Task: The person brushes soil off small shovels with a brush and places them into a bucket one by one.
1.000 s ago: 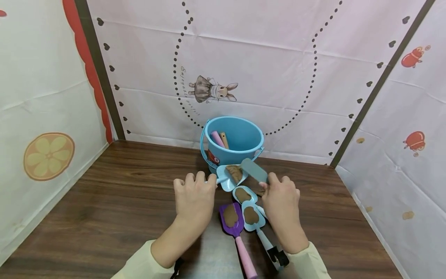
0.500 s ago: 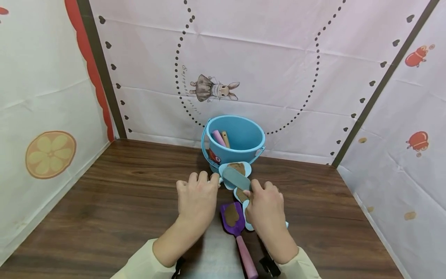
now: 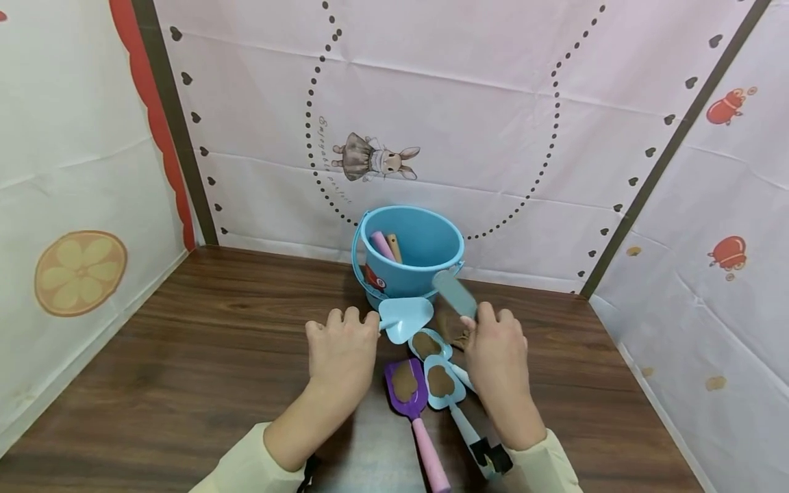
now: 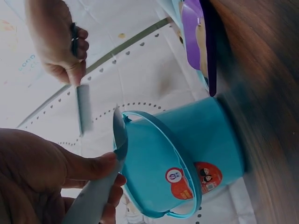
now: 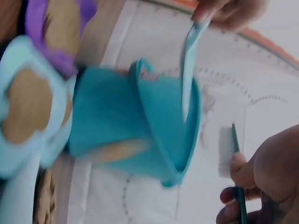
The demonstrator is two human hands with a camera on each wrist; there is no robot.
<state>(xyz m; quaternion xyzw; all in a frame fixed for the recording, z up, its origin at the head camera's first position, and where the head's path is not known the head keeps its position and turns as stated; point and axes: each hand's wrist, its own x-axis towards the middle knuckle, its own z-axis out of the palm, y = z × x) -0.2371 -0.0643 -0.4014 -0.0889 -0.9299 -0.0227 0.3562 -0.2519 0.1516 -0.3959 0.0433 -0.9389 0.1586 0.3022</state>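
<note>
My left hand (image 3: 345,349) grips the handle of a light blue toy shovel (image 3: 407,318) whose blade shows no sand on top. In front of the bucket, my right hand (image 3: 501,356) holds a flat grey-green spatula (image 3: 455,293), apart from the shovel. A blurred brown sand lump (image 5: 119,150) is in the air beside the blue bucket (image 5: 110,109) in the right wrist view. Nearer me lie a purple shovel with pink handle (image 3: 429,455) and two light blue shovels (image 3: 457,396), all bearing brown sand.
The blue bucket (image 3: 407,277) stands against the back wall with a pink handle (image 3: 382,245) and a tan handle (image 3: 394,248) inside. Brown bits (image 3: 461,338) lie on the wooden table (image 3: 246,329). Printed cloth walls (image 3: 481,137) enclose the sides and back.
The spatula swept left over the held shovel, then back right. The sand on that shovel has come off and is dropping to its right. The left hand has barely moved.
</note>
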